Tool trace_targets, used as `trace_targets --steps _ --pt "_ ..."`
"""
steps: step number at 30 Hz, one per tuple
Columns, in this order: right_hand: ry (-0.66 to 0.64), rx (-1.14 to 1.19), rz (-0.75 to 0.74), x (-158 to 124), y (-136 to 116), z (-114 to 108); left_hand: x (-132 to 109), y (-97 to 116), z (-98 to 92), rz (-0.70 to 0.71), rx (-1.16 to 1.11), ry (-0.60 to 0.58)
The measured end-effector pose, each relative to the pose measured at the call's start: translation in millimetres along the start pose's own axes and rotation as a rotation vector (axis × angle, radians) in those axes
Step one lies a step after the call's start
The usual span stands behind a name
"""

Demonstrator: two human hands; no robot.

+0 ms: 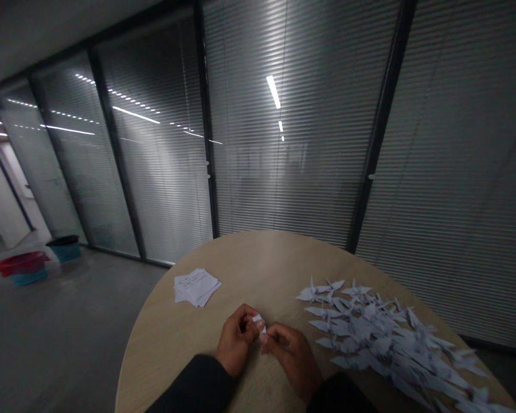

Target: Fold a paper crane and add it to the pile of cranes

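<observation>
A small folded piece of white paper [258, 318] is pinched between my two hands over the near middle of the round table. My left hand [239, 338] has its fingers closed on the paper's left side. From the right, my right hand [290, 353] grips its lower edge, thumb and fingertips together. Much of the paper is hidden by the fingers. Many folded paper cranes [374, 327] lie in a spread pile to the right of my right hand. A loose stack of square paper sheets [196, 287] rests beyond my left hand, with print on the top one.
The light wood table [266, 252] has a curved edge facing glass partitions with blinds [288, 189]. Two bins stand on the floor at the left, one with a red liner [20, 263] and one with a black liner [63, 241].
</observation>
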State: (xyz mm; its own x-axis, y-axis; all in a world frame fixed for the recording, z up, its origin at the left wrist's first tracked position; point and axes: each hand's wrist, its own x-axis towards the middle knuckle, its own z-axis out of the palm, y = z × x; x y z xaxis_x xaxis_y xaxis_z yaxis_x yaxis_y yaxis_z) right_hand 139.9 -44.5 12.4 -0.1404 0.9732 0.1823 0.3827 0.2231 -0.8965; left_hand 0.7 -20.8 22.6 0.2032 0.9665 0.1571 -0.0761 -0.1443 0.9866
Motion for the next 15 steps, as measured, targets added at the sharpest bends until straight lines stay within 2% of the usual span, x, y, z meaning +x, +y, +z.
trace_targets --steps 8,15 --pt "-0.004 0.063 0.067 4.2 8.4 6.8 5.6 -6.0 0.1 -0.017 -0.051 0.081" --pt "0.001 -0.019 0.075 2.8 6.2 5.2 5.5 -0.1 0.7 -0.059 -0.119 0.065"
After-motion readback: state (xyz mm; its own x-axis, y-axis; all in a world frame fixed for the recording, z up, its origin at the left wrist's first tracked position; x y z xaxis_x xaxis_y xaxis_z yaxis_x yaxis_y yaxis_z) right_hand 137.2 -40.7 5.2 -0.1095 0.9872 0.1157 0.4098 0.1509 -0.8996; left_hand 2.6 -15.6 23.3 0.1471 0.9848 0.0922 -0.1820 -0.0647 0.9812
